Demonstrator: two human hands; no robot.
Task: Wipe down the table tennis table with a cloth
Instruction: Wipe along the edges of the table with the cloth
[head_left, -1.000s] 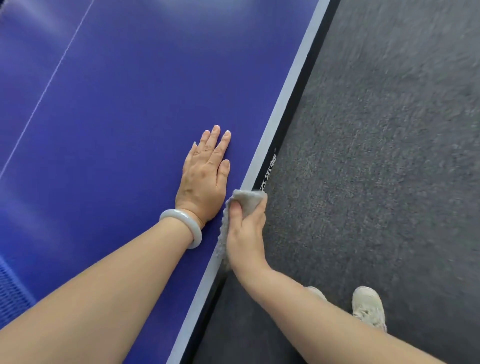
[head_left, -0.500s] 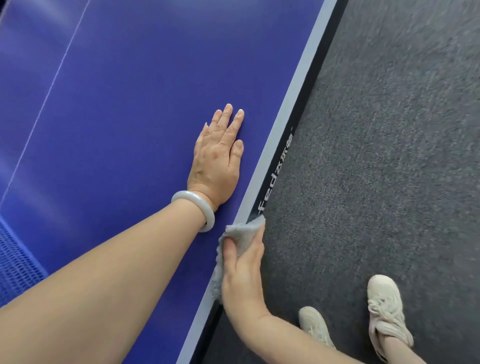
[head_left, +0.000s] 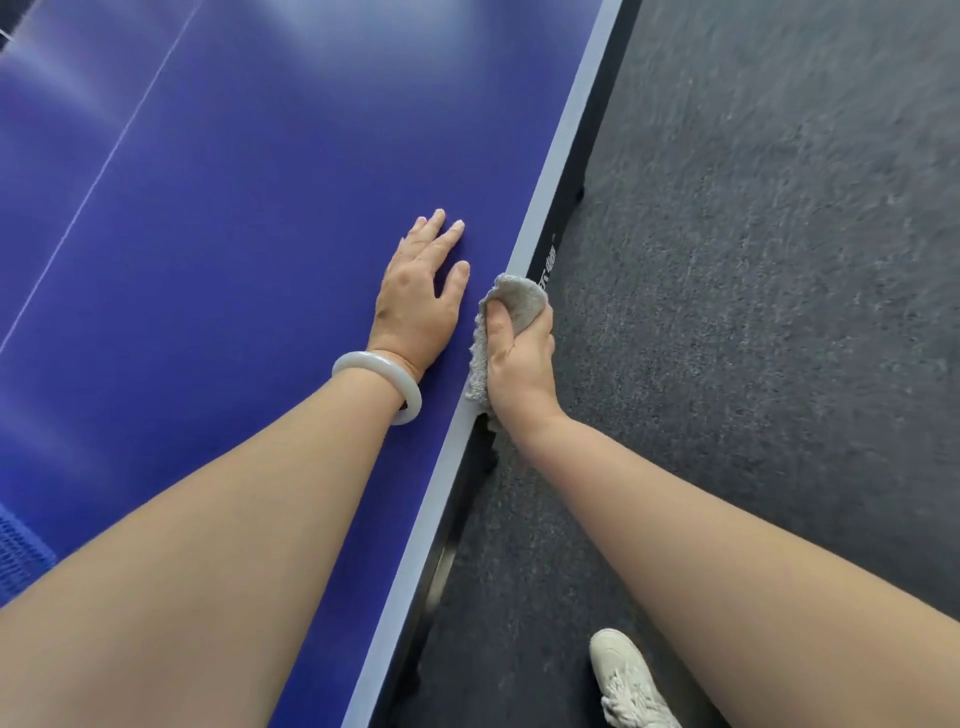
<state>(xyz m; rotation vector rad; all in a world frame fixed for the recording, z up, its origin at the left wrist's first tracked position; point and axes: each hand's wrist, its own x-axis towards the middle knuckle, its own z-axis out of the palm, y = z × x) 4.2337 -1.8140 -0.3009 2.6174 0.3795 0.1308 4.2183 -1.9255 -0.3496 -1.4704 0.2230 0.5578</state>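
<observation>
We see the table tennis table (head_left: 234, 234), its top deep blue, with a pale border strip (head_left: 563, 166) along the right edge and a thin white line (head_left: 104, 170) at far left. The grey, fuzzy cloth (head_left: 517, 301) lies bunched over that right edge, gripped in our right hand (head_left: 519, 364).

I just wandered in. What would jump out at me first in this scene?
The big blue table tennis table fills the left side, with the left hand flat on it near its edge and a pale bangle on that wrist. Right beside it, the right hand grips a grey cloth against the table's edge. A white sneaker stands on dark carpet at the bottom right.
</observation>
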